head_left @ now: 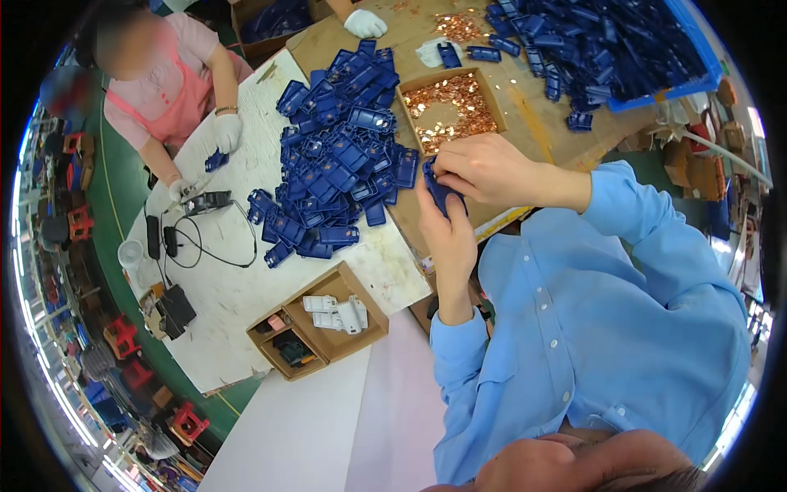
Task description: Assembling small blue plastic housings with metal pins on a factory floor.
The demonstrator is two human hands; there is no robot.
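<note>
My left hand (449, 239) is closed around a blue plastic casing (441, 190), held up just in front of the cardboard box. Above it, my right hand (482, 170) bends its fingers in a pinch against the casing's upper part. The right fingertips are hidden, so whatever small thing they may hold does not show. Right beyond my hands stands the shallow cardboard box (502, 125) with many small copper-coloured metal pieces (447, 107) in it. A large heap of similar blue casings (344, 156) covers the table to the left of my hands.
A blue bin (711, 70) overflows with blue parts at the far right. Nearer left stands a divided cardboard box (326, 348) with white parts. Black cables (201, 262) lie on the white table. Across it, a gloved co-worker (176, 82) handles a blue part; another gloved hand (365, 25) rests at the far edge.
</note>
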